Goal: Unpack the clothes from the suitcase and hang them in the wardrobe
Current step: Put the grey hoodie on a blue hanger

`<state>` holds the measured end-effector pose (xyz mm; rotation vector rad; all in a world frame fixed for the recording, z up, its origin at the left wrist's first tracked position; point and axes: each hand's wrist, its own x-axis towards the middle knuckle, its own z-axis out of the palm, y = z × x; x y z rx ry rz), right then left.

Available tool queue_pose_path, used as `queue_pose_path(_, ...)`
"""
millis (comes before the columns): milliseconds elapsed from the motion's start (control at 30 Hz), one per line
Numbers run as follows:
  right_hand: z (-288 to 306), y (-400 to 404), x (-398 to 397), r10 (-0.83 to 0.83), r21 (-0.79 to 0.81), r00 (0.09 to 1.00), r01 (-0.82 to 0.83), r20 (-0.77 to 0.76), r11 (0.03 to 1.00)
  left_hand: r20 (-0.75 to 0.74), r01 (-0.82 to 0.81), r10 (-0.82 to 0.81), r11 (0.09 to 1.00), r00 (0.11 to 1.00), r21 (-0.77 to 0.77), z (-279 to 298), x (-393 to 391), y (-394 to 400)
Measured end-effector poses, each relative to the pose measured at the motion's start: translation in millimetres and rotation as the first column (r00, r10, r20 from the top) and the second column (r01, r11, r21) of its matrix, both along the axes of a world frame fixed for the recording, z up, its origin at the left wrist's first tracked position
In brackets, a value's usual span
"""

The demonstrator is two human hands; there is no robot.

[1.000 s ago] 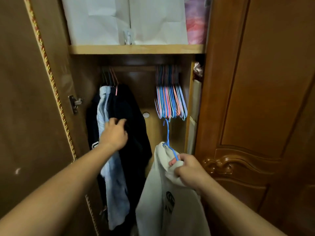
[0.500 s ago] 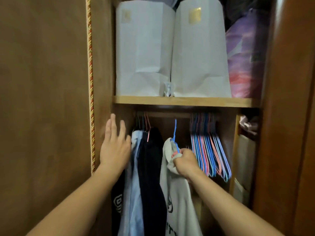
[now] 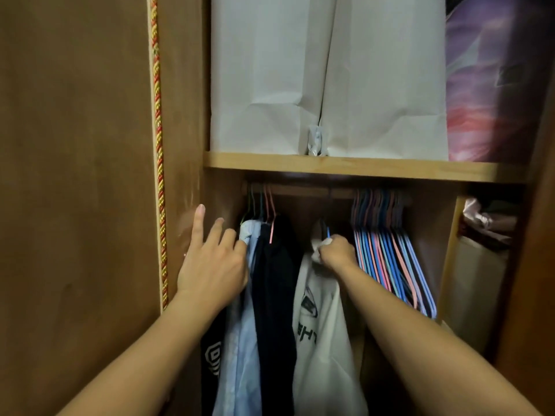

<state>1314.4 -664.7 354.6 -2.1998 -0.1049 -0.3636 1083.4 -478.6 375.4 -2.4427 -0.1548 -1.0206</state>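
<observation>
White garment: a white top with dark print is hanging from a blue hanger, between the dark clothes on the left and the bundle of spare hangers on the right.
Right hand: the right hand is clenching the garment's collar and the hanger neck together, just under the rail.
Hook: its top is lost in shadow; I cannot tell whether it is seated on the rail yet.
Change: a second ago this garment was being held low, well below the rail; now it is being lifted up to rail height, beside the hung clothes. The hand is still gripping.
Meaning: judging by this, the hanging step for this piece is nearly finishing; letting go is remaining.
Left hand: the left hand is lying open, fingers spread, its side touching the pale blue shirt, seemingly keeping the hung clothes aside. Earlier it was gripping dark cloth lower down.
Already hanging: the blue shirt and a dark garment are hanging at the rail's left end.
Spare hangers: a packed bunch of pink and blue empty hangers is hanging at the right.
Upper shelf: it is holding two white paper bags and a purple-pink bundle.
Side compartment: crumpled fabric is sitting in it.
Suitcase: not in view.
</observation>
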Motion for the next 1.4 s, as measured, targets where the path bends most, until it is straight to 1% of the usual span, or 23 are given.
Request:
queue_pose_path(67, -16, -3, -22, 0.008, -0.061, 0.99, 0.001, 0.144, 0.998, 0.044, 0.022, -0.022, 1.0, 0.999, -0.002, -1, 2, 0)
queue_pose_path(133, -35, -3, -42, 0.072, -0.002, 0.98, -0.073, 0.186, 0.997, 0.076, 0.039, -0.038, 0.999, 0.996, -0.009, -2, 3, 0)
queue_pose_path(200, -49, -5, -52, 0.118, 0.112, 0.979, -0.137, 0.164, 0.984, 0.1, 0.045, -0.044, 0.999, 0.994, -0.007, -4, 5, 0)
queue_pose_path(267, -46, -6, -55, 0.153, 0.182, 0.981, -0.173, 0.117, 0.968, 0.102, 0.047, -0.047, 0.999, 0.994, -0.003, -4, 6, 1)
queue_pose_path(333, -35, 7, -62, 0.252, 0.226, 0.966, -0.26, 0.065, 0.939, 0.09, 0.033, -0.032, 0.999, 0.995, -0.004, -4, 7, 1)
queue_pose_path(433, -26, 57, -67, 0.403, 0.243, 0.915, -0.397, 0.029, 0.885, 0.05, 0.009, -0.008, 1.0, 0.999, -0.007, -7, 9, 1)
queue_pose_path(500, -24, 89, -64, 0.536, 0.232, 0.843, -0.512, -0.049, 0.827, 0.046, 0.003, -0.003, 1.0, 0.999, -0.005, -9, 12, 0)
queue_pose_path(567, -14, 99, -68, 0.601, 0.153, 0.792, -0.584, -0.109, 0.797, 0.035, -0.001, 0.0, 1.0, 0.999, 0.012, -10, 12, 1)
queue_pose_path(667, -8, 83, -72, 0.609, -0.005, 0.781, -0.616, -0.135, 0.788, 0.027, 0.004, -0.005, 1.0, 1.0, 0.031, -11, 8, 3)
queue_pose_path(767, -17, 46, -72, 0.54, -0.255, 0.818, -0.575, -0.199, 0.777, 0.035, -0.01, 0.009, 1.0, 0.999, 0.028, -10, 7, 1)
queue_pose_path(800, -21, 33, -76, 0.531, -0.329, 0.827, -0.561, -0.184, 0.76, 0.03, -0.016, 0.015, 1.0, 0.999, 0.016, -11, 7, 0)
queue_pose_path(833, -25, 19, -80, 0.53, -0.391, 0.84, -0.53, -0.117, 0.753, 0.03, -0.022, 0.021, 1.0, 0.999, 0.007, -11, 7, 0)
queue_pose_path(867, -30, 5, -82, 0.498, -0.475, 0.867, -0.44, -0.003, 0.762, 0.033, -0.027, 0.027, 1.0, 0.999, 0.001, -11, 8, 0)
queue_pose_path(900, -33, -9, -85, 0.434, -0.592, 0.889, -0.271, 0.149, 0.759, 0.035, -0.032, 0.032, 0.999, 0.999, -0.003, -10, 8, -1)
queue_pose_path(933, -34, -24, -85, 0.343, -0.694, 0.889, -0.042, 0.302, 0.719, 0.034, -0.037, 0.037, 0.999, 0.999, -0.009, -9, 9, -2)
queue_pose_path(967, -33, -38, -85, 0.242, -0.748, 0.883, 0.164, 0.402, 0.643, 0.028, -0.042, 0.043, 0.999, 0.999, -0.016, -9, 9, -2)
queue_pose_path(1000, -29, -51, -85, 0.137, -0.769, 0.892, 0.282, 0.43, 0.574, 0.022, -0.048, 0.049, 0.999, 0.999, -0.022, -10, 9, -2)
queue_pose_path(1067, -22, -67, -83, -0.006, -0.811, 0.922, 0.343, 0.386, 0.474, 0.025, -0.059, 0.059, 0.998, 0.998, -0.026, -9, 10, -3)
queue_pose_path(1133, -19, -73, -79, -0.015, -0.831, 0.935, 0.322, 0.354, 0.454, 0.022, -0.072, 0.073, 0.997, 0.997, -0.035, -9, 10, -4)
queue_pose_path(1200, -19, -74, -76, 0.018, -0.815, 0.924, 0.328, 0.383, 0.478, 0.032, -0.072, 0.074, 0.996, 0.997, -0.042, -8, 10, -5)
queue_pose_path(1267, -16, -74, -76, 0.009, -0.79, 0.93, 0.308, 0.368, 0.53, 0.039, -0.07, 0.072, 0.997, 0.997, -0.046, -8, 10, -6)
queue_pose_path(1333, -11, -72, -77, -0.01, -0.739, 0.945, 0.262, 0.327, 0.621, 0.035, -0.07, 0.072, 0.996, 0.997, -0.046, -9, 9, -5)
queue_pose_path(1400, -4, -67, -79, -0.03, -0.625, 0.949, 0.23, 0.313, 0.746, 0.053, -0.061, 0.063, 0.997, 0.997, -0.048, -9, 10, -5)
